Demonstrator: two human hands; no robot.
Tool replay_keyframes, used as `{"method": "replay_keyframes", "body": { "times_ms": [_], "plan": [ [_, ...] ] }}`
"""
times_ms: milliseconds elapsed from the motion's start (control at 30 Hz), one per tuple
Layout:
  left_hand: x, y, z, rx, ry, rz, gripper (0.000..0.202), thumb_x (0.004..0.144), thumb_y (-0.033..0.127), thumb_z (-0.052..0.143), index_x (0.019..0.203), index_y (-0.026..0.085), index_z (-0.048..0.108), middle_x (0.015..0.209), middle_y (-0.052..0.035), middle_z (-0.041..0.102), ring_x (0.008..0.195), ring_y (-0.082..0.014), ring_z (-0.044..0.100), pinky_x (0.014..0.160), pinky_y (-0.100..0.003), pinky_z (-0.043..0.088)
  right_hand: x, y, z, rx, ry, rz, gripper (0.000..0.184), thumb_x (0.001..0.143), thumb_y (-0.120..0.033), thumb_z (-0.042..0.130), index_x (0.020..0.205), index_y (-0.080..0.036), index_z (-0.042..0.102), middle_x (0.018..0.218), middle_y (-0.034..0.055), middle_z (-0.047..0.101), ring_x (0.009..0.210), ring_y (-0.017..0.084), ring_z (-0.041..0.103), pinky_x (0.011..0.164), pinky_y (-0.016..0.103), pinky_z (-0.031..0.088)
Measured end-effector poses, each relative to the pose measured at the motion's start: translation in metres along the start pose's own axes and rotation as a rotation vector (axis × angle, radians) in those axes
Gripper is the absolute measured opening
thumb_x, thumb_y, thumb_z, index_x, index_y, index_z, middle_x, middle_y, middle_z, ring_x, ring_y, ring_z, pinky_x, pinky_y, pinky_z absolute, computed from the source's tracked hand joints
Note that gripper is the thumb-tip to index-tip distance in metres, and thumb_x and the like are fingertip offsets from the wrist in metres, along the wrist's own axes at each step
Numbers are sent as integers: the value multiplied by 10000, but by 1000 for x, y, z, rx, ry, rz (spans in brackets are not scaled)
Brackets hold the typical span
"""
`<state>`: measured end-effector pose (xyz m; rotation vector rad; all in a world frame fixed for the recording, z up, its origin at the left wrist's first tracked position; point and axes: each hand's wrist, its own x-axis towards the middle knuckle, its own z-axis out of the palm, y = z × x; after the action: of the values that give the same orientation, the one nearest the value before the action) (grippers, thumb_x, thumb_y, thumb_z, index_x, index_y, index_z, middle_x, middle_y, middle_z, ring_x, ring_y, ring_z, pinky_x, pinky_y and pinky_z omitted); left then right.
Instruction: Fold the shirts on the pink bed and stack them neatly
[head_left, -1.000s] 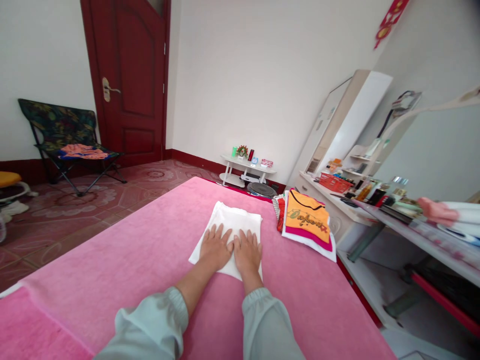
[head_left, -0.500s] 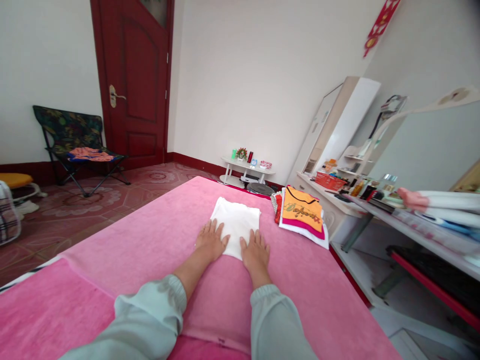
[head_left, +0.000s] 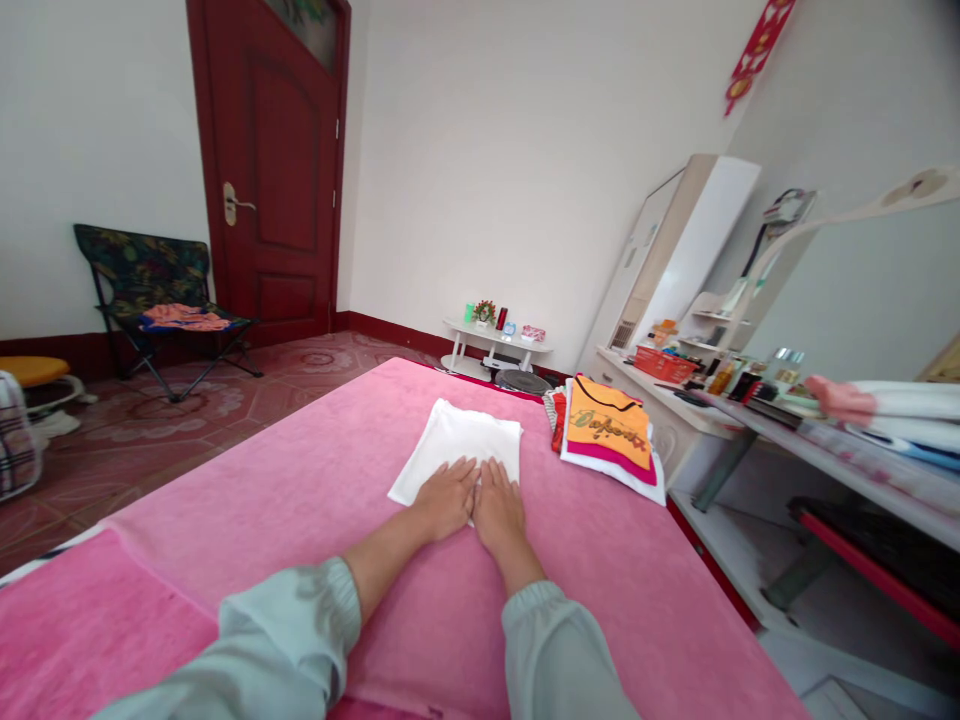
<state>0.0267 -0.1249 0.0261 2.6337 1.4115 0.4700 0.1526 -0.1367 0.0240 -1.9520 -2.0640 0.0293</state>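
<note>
A folded white cloth [head_left: 461, 445] lies flat on the pink bed cover [head_left: 300, 510]. My left hand [head_left: 445, 497] and my right hand [head_left: 498, 510] rest side by side on its near edge, palms down, fingers stretched out and touching the fabric. Neither hand holds anything. To the right of the cloth, at the bed's edge, sits a stack of folded clothes [head_left: 609, 435] with an orange garment on top.
A dark red door [head_left: 274, 170] and a folding chair [head_left: 161, 295] with an orange cloth stand at the back left. A small white table [head_left: 495, 340] is against the far wall. A cluttered dresser [head_left: 701, 390] and a shelf [head_left: 862, 445] run along the right.
My hands were apart at the cloth's near corners half a second ago; now they have come together at the middle of its near edge. The view shifted slightly.
</note>
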Motion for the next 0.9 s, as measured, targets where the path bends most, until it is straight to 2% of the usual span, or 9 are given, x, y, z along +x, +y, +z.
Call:
{"method": "replay_keyframes", "body": {
  "times_ms": [100,233,400,533,700,800,900],
  "plan": [
    [14,-6,0,13,-63,17,527,922,294,261,1428,148,292,1507,-84,247,1391,-208,193,1122,-417,189,9,5,-1,-10,-82,0,557,895,-249,268,1442,-146,260,1527,55,187,1408,204,127,1112,417,171],
    [44,-20,0,46,-96,35,547,879,261,330,1410,129,321,1501,-98,259,1386,-208,209,1118,-398,206,30,15,-6,-6,-182,-68,583,887,-269,280,1446,-109,236,1528,77,172,1404,214,141,1113,431,170],
    [82,-44,9,44,-75,-28,531,920,308,244,1430,164,289,1520,-69,211,1400,-221,154,1116,-433,183,63,30,0,-23,-160,-136,565,919,-329,239,1458,-162,201,1534,44,160,1406,192,127,1123,410,125],
    [106,-67,13,45,-63,-88,527,942,401,210,1438,238,278,1528,-50,184,1400,-239,149,1116,-452,153,96,44,9,-40,-149,-110,574,933,-472,210,1457,-239,201,1542,27,128,1410,210,104,1112,431,124],
    [131,-92,14,67,-39,-166,577,926,533,197,1442,282,258,1531,-16,182,1404,-227,138,1126,-430,110,136,65,17,-31,-156,-56,646,908,-582,189,1460,-246,186,1545,29,112,1413,212,64,1113,414,104],
    [143,-105,16,90,-29,-213,623,912,570,178,1450,263,240,1533,-24,174,1406,-234,124,1127,-433,92,152,75,21,-56,-151,-32,664,907,-582,172,1464,-221,169,1545,31,113,1414,191,33,1118,389,80],
    [150,-115,20,112,-13,-290,679,903,581,174,1450,186,250,1532,-74,169,1406,-248,111,1127,-429,93,161,80,24,-57,-136,35,710,894,-597,180,1465,-176,168,1540,59,130,1413,200,54,1119,377,85]
  ]
}}
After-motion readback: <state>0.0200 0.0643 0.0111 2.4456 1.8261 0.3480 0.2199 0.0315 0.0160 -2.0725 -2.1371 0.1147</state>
